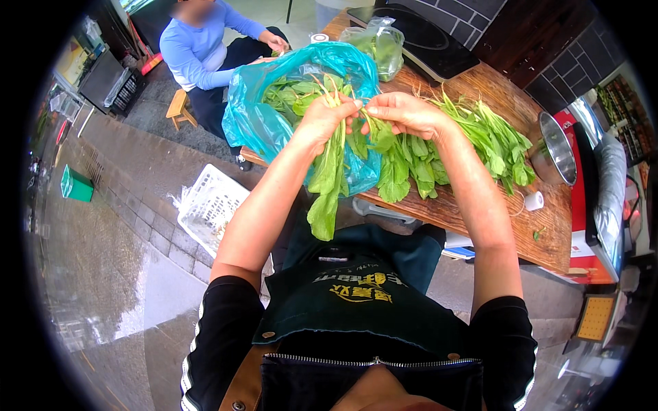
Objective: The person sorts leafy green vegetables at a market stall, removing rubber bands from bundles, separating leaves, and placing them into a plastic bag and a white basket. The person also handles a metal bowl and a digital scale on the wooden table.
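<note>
My left hand point(321, 123) is closed around a small bunch of leafy greens point(327, 179), with pale roots sticking up above the fingers and leaves hanging down. Close beside it, my right hand point(410, 115) pinches a leafy green stem point(379, 135) between thumb and fingers. Both hands are over the near edge of an open blue plastic bag point(241, 103), which has more greens point(281, 96) inside. To the right, a heap of long-stemmed greens point(483, 140) lies on the wooden table point(548, 226), roots toward the far side.
A steel bowl point(554, 152) and a white spool point(534, 201) are at the table's right. Behind are a clear bag of greens point(380, 51) and a black cooktop point(418, 34). Another person point(199, 51) sits at far left. A white plastic basket point(212, 205) is below left.
</note>
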### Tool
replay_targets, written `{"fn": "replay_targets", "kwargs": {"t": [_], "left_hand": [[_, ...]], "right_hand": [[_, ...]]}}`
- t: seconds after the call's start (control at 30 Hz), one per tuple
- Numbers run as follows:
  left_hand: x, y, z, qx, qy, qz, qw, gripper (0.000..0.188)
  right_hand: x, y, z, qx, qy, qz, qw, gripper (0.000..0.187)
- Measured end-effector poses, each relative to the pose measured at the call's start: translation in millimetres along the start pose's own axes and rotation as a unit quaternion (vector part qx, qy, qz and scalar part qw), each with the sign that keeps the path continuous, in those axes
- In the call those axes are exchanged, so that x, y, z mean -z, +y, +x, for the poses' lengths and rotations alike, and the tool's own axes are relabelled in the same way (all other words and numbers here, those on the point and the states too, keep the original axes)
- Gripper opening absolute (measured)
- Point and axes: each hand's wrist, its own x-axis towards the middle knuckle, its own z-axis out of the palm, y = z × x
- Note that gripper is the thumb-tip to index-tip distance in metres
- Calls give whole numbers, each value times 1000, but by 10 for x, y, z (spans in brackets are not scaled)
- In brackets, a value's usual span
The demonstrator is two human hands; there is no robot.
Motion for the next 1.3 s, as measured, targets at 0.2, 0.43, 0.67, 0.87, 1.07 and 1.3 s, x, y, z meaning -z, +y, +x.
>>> {"fn": "replay_targets", "kwargs": {"t": [0.2, 0.43, 0.67, 0.87, 1.07, 1.3], "left_hand": [[-20, 20, -29, 10, -9, 24, 1000, 20], [-17, -5, -23, 27, -21, 41, 999, 19], [-3, -12, -26, 20, -37, 39, 998, 18], [-18, 7, -42, 22, -31, 39, 999, 17], [13, -2, -31, 11, -34, 23, 999, 17], [83, -81, 15, 41, -6, -206, 978, 34]], "right_hand": [[73, 64, 58, 23, -64, 8, 998, 30], [88, 131, 64, 50, -77, -17, 996, 31], [70, 135, 43, 38, -65, -9, 997, 33], [90, 168, 50, 38, -61, -20, 997, 34], [24, 156, 11, 28, -48, -11, 998, 33], [-125, 243, 166, 94, 32, -58, 993, 22]]}}
